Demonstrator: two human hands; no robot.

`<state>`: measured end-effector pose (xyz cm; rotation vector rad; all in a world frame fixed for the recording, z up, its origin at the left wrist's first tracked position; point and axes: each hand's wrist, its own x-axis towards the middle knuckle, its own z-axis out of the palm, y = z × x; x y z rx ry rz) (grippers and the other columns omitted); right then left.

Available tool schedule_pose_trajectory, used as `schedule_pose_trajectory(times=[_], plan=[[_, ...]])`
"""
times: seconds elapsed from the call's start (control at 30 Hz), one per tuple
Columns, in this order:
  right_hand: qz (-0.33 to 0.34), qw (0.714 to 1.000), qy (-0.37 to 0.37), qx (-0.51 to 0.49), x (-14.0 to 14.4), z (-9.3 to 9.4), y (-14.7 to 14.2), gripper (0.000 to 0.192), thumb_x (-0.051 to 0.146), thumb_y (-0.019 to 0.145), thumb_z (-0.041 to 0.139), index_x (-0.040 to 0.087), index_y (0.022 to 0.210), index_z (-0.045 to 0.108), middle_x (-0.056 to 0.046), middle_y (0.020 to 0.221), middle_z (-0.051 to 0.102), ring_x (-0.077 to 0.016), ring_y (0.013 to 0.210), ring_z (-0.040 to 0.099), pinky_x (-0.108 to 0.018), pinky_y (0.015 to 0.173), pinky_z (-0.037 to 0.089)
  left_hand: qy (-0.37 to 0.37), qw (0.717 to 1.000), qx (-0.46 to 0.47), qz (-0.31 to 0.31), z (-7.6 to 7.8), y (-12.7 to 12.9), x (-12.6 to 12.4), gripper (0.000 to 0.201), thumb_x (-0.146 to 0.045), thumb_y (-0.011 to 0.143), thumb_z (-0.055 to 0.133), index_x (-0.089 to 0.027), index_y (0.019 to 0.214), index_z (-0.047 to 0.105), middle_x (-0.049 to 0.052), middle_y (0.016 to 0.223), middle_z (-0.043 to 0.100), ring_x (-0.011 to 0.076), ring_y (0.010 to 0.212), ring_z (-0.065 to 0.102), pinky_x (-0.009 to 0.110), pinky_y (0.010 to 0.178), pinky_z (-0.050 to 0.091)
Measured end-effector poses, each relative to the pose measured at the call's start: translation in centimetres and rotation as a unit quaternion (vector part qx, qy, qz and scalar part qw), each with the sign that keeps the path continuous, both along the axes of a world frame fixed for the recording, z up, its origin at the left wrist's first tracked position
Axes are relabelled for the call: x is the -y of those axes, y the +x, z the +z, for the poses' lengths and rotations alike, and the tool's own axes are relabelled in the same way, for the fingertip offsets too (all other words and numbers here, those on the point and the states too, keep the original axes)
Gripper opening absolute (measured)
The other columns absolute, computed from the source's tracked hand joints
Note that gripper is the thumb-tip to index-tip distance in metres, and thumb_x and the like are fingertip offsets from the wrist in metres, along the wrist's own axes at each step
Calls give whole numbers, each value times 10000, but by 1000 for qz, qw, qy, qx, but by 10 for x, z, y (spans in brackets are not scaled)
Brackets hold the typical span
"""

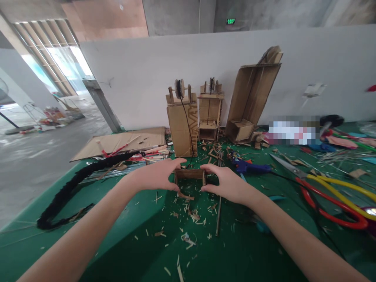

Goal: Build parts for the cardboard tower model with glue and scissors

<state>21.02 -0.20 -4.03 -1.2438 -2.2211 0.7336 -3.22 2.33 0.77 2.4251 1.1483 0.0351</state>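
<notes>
A small open cardboard frame is between my two hands, low over the green table. My left hand grips its left side, thumb toward me and fingers at the far edge. On the opposite side, my right hand closes thumb and fingers around the right wall. Just behind stands a tall cardboard tower with a spool on top; a black cord runs down its front from the spool. Scraps of cardboard and thin wood bits lie nearer me.
Two more cardboard structures, a small tower and a taller tilted one, stand by the white partition. A blue glue gun and big scissors lie right. A black fuzzy strip and flat cardboard lie left. A thin rod is near my right hand.
</notes>
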Motion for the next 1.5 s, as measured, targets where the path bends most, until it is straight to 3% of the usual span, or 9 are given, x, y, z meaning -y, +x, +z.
schedule_pose_trajectory(times=[0.33, 1.03, 1.13, 1.23, 1.3, 1.5], plan=[[-5, 999, 27, 17, 0, 2, -1, 545, 409, 747, 665, 197, 1237, 554, -91, 1213, 616, -267, 1087, 569, -413, 920, 452, 12, 1000, -7, 17, -2, -3, 1, 911, -455, 675, 647, -250, 1438, 194, 107, 1314, 533, 325, 1163, 498, 437, 920, 392], [-3, 999, 37, 27, 0, 1, -3, 503, 414, 755, 654, 196, 1201, 573, -106, 1183, 617, -285, 1074, 570, -449, 913, 452, 47, 999, -2, 1, -3, -5, 0, 854, -441, 687, 626, -233, 1424, 249, 105, 1222, 591, 316, 1097, 533, 412, 859, 418], [-7, 999, 29, 30, 2, 2, -3, 615, 440, 751, 651, 200, 1295, 493, -109, 1281, 564, -305, 1183, 502, -474, 978, 412, 40, 999, 4, 0, -2, -5, 1, 904, -470, 681, 631, -243, 1446, 206, 110, 1242, 587, 316, 1089, 548, 411, 850, 429], [-12, 999, 4, 30, 3, 7, 0, 927, 541, 695, 672, 197, 1448, 255, -112, 1453, 381, -323, 1302, 372, -500, 1042, 358, 40, 999, 8, 6, -1, -4, 1, 937, -515, 685, 621, -256, 1462, 167, 115, 1272, 572, 323, 1110, 542, 424, 870, 424], [-20, 999, -8, 39, 4, 10, 4, 1029, 608, 668, 662, 210, 1476, 165, -91, 1509, 275, -335, 1343, 297, -514, 1053, 348, 47, 999, 8, 15, -1, -4, 2, 942, -525, 690, 613, -248, 1467, 159, 122, 1277, 569, 325, 1111, 544, 430, 876, 422], [-4, 998, 0, 59, 7, 11, 4, 942, 616, 683, 636, 222, 1454, 267, -94, 1456, 381, -377, 1346, 270, -566, 1044, 338, 40, 999, 15, 12, -1, -2, 2, 930, -469, 700, 603, -219, 1469, 142, 118, 1223, 606, 302, 1066, 576, 405, 858, 431]])
